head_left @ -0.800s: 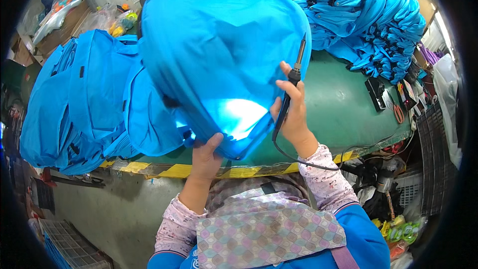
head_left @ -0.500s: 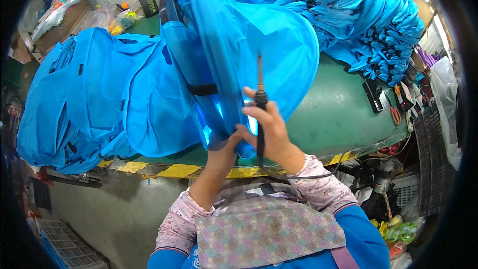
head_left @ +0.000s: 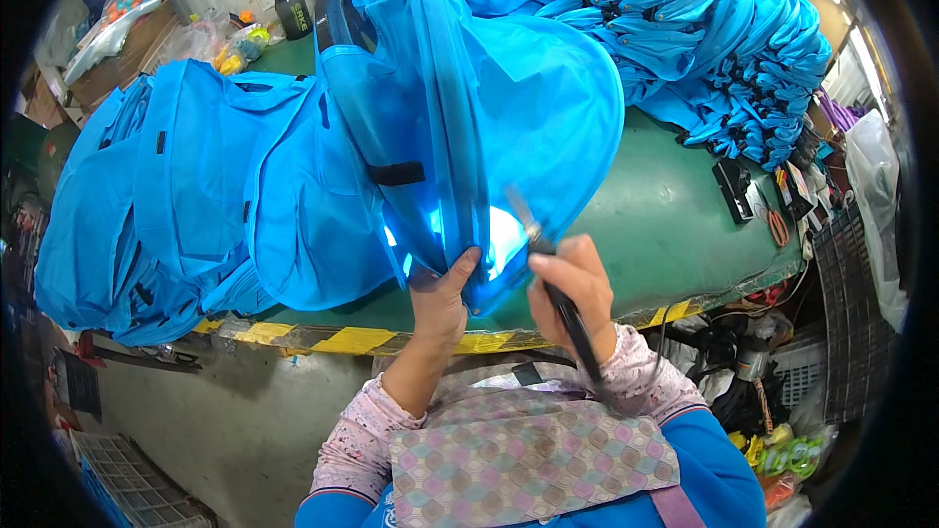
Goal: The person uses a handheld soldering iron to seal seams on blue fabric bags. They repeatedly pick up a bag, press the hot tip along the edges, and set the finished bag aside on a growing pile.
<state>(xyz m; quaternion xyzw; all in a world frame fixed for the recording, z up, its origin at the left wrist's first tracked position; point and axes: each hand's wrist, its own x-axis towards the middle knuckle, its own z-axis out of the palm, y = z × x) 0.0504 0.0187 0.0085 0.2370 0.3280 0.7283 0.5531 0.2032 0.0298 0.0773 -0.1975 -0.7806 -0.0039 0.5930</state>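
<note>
With thumb on the near side, my left hand grips the lower edge of a blue fabric canopy, which stands upright with piped seams and a black strap on its side. My right hand, just right of that edge, is closed round the black handle of a soldering iron. Its metal shaft is blurred and slants up and left, close to the canopy; whether the tip touches cannot be told. A cord trails from the handle. Bright white light falls on the fabric between the hands.
More blue fabric pieces lie heaped at the left, and a tall stack stands at the back right. The green table has a yellow-and-black taped front edge. Orange-handled scissors lie at the right; a dark bottle stands behind.
My right hand has moved right and down with the soldering iron, which has tipped from upright to a leftward slant. My left thumb now shows against the canopy's edge; the canopy has shifted slightly.
</note>
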